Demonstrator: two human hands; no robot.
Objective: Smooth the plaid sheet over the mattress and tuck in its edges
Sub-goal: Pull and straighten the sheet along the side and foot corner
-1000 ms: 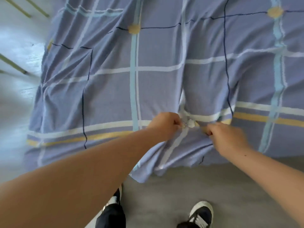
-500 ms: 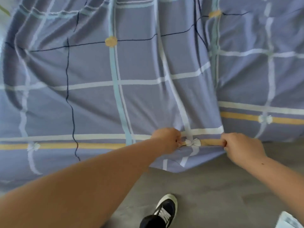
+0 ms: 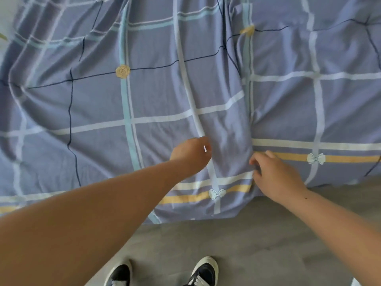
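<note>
The plaid sheet (image 3: 156, 100) is blue-violet with white, teal and yellow stripes. It lies wrinkled over the mattress, and its near hem hangs down the side toward the floor. A long fold (image 3: 246, 96) runs from the far side down to a point between my hands. My left hand (image 3: 190, 156) rests on the sheet left of the fold, fingers curled into the cloth. My right hand (image 3: 276, 178) is at the near edge, with its fingertips pinching the foot of the fold. The mattress itself is hidden under the sheet.
Grey floor (image 3: 257, 240) runs along the near side of the bed. My two black-and-white shoes (image 3: 203, 272) stand on it close to the hanging hem. A pale surface shows at the far left corner (image 3: 6, 19).
Both hands left the bow-marked hem and moved up onto the top of the sheet. The hem now hangs lower over the mattress side, and the hands are further apart.
</note>
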